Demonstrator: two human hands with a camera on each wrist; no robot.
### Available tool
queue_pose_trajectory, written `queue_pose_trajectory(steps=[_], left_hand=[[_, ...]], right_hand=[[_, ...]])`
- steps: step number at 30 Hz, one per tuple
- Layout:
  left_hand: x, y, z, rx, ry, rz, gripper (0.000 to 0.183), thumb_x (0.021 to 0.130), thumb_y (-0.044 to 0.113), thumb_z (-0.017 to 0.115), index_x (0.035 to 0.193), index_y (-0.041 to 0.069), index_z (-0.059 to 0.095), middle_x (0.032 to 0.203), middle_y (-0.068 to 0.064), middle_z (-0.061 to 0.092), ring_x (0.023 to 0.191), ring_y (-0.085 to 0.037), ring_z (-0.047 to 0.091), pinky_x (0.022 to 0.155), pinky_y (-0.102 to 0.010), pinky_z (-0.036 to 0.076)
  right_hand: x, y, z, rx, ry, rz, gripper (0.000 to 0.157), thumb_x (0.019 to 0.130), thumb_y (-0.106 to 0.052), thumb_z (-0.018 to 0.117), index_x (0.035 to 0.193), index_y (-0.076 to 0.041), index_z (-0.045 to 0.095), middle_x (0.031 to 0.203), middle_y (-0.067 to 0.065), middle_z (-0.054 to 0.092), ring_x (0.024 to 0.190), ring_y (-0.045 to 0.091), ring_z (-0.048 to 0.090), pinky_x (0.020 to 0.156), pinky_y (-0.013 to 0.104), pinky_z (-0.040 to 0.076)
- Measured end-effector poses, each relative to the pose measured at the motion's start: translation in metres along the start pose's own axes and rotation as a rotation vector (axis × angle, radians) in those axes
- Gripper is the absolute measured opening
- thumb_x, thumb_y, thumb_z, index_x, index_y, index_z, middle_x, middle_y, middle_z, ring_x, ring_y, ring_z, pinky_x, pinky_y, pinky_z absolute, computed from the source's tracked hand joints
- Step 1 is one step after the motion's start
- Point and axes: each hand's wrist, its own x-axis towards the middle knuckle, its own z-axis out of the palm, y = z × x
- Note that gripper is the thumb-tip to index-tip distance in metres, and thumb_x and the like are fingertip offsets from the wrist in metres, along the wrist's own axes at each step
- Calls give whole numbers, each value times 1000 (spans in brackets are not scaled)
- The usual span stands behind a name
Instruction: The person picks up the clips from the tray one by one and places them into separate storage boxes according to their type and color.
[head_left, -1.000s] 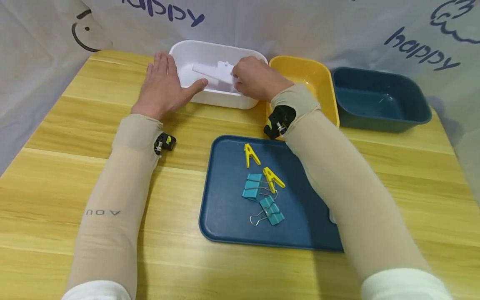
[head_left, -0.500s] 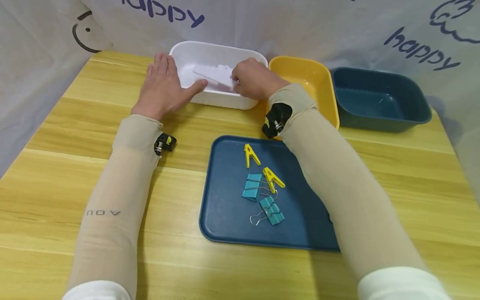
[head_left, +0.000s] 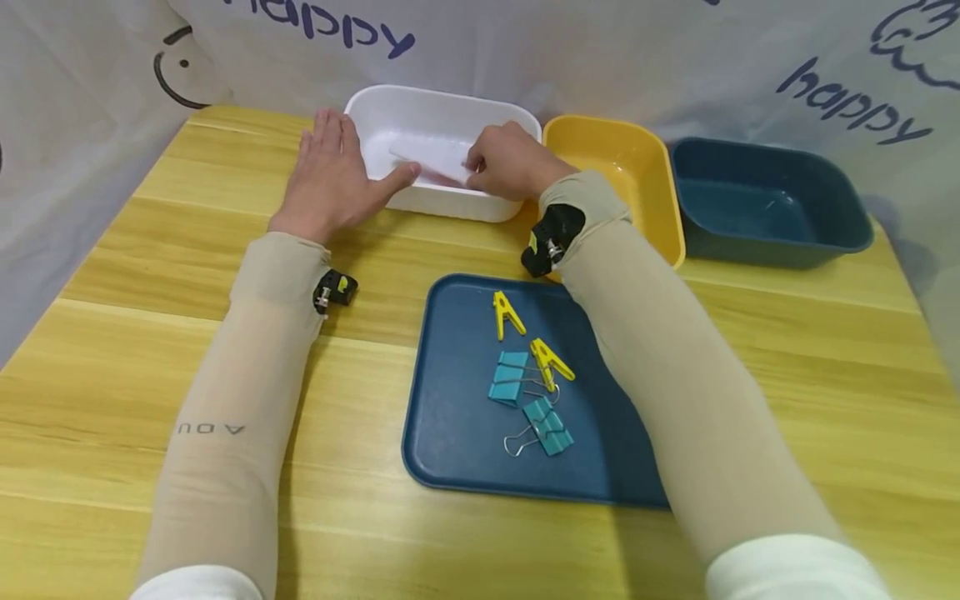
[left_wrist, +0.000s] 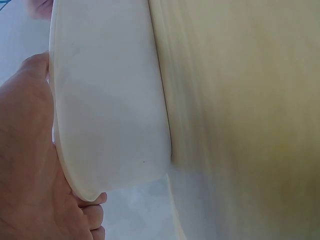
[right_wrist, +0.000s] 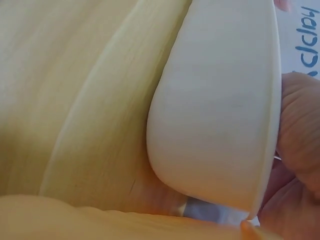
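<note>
In the head view, my left hand (head_left: 330,179) rests on the left rim of a white bin (head_left: 405,198). Its fingers are extended and the thumb reaches over the front rim. Inside that bin, my right hand (head_left: 517,162) pinches the right end of a flat, long white piece (head_left: 426,158), with curled fingers. The piece lies slanted; its kind is unclear, and the fingers hide its right end. Both wrist views show the bin's outer wall (left_wrist: 107,100), with the left hand (left_wrist: 30,150) and right hand (right_wrist: 302,130) at its rim; neither shows the white piece.
A yellow bin (head_left: 663,196) and a dark blue bin (head_left: 780,248) stand to the right of the white one. In front, a blue tray (head_left: 457,450) bears two yellow clothespins (head_left: 507,317) and two teal binder clips (head_left: 547,425). My right forearm covers the tray's right side.
The white piece has tipped and sunk slightly in the bin, and its notched upper edge no longer shows. My left hand stays in place. The head view has shifted slightly.
</note>
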Motion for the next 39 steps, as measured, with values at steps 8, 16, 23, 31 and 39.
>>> queue_pose_trajectory(steps=[8, 16, 23, 31, 39], left_hand=[[0, 1, 3, -3, 0, -5, 120, 93, 85, 27, 160, -5, -15, 171, -22, -19, 162, -35, -18, 135, -49, -10], [0, 1, 0, 28, 18, 8, 120, 93, 85, 26, 160, -7, -13, 172, -25, -15, 163, -38, -15, 136, -51, -7], [0, 2, -1, 24, 3, -2, 121, 92, 86, 26, 161, -7, -13, 172, -24, -17, 162, -37, -17, 136, -50, -8], [0, 2, 0, 22, -3, -6, 121, 92, 86, 26, 160, -6, -14, 171, -23, -18, 162, -36, -18, 135, -50, -9], [0, 1, 1, 26, -4, -8, 121, 92, 86, 26, 160, -6, -15, 171, -23, -17, 162, -36, -18, 135, -50, -9]], right_hand=[[1, 2, 4, 43, 2, 37, 42, 102, -30, 64, 141, -13, 66, 137, 10, 71, 117, 25, 59, 107, 31, 53], [4, 0, 4, 48, 7, 68, 42, 103, -29, 63, 141, -13, 66, 141, 8, 69, 121, 24, 58, 112, 32, 51], [6, -1, 4, 37, -25, 70, 41, 102, -27, 63, 141, -16, 65, 140, 8, 69, 123, 25, 55, 113, 33, 49], [7, -1, 4, 45, -44, 81, 40, 102, -28, 63, 140, -17, 67, 143, 6, 67, 125, 24, 53, 118, 34, 46], [7, -1, 3, 35, -46, 69, 39, 102, -26, 62, 139, -15, 67, 143, 6, 68, 125, 25, 55, 115, 34, 47]])
